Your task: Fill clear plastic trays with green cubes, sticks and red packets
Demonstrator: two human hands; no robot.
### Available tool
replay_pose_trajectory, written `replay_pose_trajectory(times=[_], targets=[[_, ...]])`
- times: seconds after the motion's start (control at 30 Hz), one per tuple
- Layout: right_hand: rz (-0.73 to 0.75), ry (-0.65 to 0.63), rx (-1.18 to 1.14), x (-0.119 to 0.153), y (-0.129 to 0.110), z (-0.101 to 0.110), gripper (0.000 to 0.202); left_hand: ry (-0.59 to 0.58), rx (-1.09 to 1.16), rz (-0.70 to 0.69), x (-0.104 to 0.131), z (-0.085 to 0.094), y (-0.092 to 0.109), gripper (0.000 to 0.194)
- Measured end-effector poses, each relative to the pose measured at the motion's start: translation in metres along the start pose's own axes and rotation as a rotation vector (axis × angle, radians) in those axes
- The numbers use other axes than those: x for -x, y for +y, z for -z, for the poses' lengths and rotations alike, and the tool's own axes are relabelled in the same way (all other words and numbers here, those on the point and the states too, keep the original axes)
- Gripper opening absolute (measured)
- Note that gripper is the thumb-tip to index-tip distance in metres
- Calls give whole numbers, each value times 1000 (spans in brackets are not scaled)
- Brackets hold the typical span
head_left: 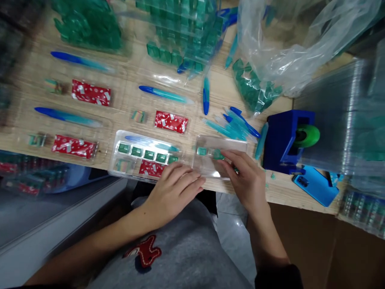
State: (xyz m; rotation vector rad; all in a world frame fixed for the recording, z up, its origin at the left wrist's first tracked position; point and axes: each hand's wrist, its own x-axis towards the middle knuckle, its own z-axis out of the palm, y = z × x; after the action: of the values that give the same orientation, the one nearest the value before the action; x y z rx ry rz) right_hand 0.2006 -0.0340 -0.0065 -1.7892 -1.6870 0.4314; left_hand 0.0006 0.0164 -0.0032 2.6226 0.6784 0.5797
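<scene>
My right hand (248,176) pinches a translucent green block (217,154) between thumb and fingers over a clear plastic tray (207,170). Another green block (201,151) sits in that tray, to the left. My left hand (177,188) is open, its fingers laid out near the tray's left edge and across the right end of a filled clear case (112,162). That case holds a row of several green blocks (136,151), a blue pen-shaped piece (150,142) and a red patterned packet (148,168), partly covered by my left hand.
Beyond the hands lie loose blue pens (237,124) and a bag of green blocks (255,90). On the right stand a blue tape dispenser (278,140), a phone (317,190) and stacked clear trays (331,116). Filled trays with red packets (73,146) spread leftward.
</scene>
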Motion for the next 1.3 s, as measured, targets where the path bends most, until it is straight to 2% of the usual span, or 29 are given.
replay_pose_trajectory(times=[0.13,0.27,0.37,0.43,0.5,0.6,0.67,0.73,0.87,0.97,1.1,1.2,1.3], targets=[[52,-151,158,-11,4,-8,17,-89,-76,-6,2,-18,-1,14],[127,-169,331,-18,-2,-16,17,-126,-103,-18,4,-24,-2,18],[124,-192,363,-19,-3,-20,17,-128,-117,-24,4,-25,-2,18],[66,-211,278,-17,-3,-18,18,-133,-109,-11,3,-24,-3,17],[-60,-133,74,-13,-3,-13,24,-126,-29,24,1,-20,-4,15],[-322,1,-474,-7,-8,-3,32,-48,214,141,-5,-10,-6,13],[-448,-60,-831,-6,-14,2,39,34,319,219,-13,-2,-5,14],[-489,-151,-1006,-7,-22,5,48,82,317,250,-21,3,-1,16],[-433,-164,-922,-5,-37,11,57,89,190,182,-35,9,7,19],[-343,-168,-851,2,-42,17,55,79,133,131,-38,14,10,19],[-305,-250,-900,13,-40,23,55,96,73,43,-39,18,15,18],[-259,-275,-1010,17,-38,27,52,98,74,9,-40,18,18,12],[-232,-262,-958,19,-37,29,49,68,159,23,-41,19,19,6]])
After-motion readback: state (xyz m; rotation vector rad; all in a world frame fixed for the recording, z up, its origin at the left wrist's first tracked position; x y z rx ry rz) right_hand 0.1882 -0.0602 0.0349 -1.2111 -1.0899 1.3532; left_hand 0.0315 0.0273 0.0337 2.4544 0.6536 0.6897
